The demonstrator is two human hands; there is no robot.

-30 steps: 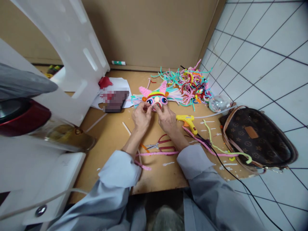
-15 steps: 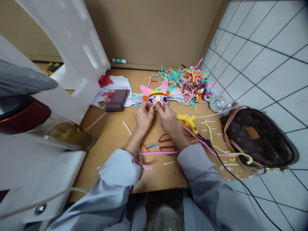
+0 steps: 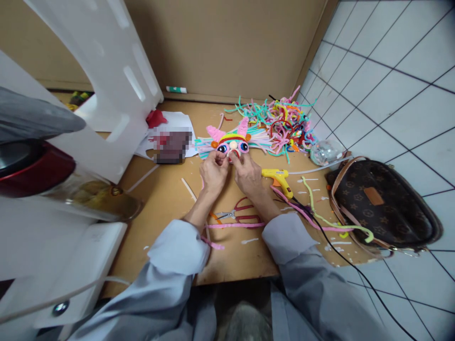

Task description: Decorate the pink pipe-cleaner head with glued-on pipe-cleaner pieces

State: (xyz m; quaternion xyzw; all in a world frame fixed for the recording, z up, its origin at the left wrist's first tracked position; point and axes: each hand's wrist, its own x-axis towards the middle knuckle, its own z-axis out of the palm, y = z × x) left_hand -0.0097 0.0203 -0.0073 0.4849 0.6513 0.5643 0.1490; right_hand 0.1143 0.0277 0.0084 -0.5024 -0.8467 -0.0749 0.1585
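A pipe-cleaner animal head with pink horns, big round eyes and a red-and-yellow band is held upright over the table. My right hand grips its lower right side, the thumb at the red mouth. My left hand is closed at its lower left, fingertips pinched by the mouth; whether a small piece sits between them is hidden. Behind the head lies a bundle of pale pipe cleaners. Below my wrists rest red-handled scissors and a pink pipe cleaner.
A yellow glue gun lies right of my right hand, its black cord running off the table edge. Tangled pipe cleaners are heaped at the back. A brown handbag stands at right; a glass jar is at left.
My left hand has shifted slightly to the right, its fingers still pinched near the mouth. My right hand and the animal head have stayed almost in place.
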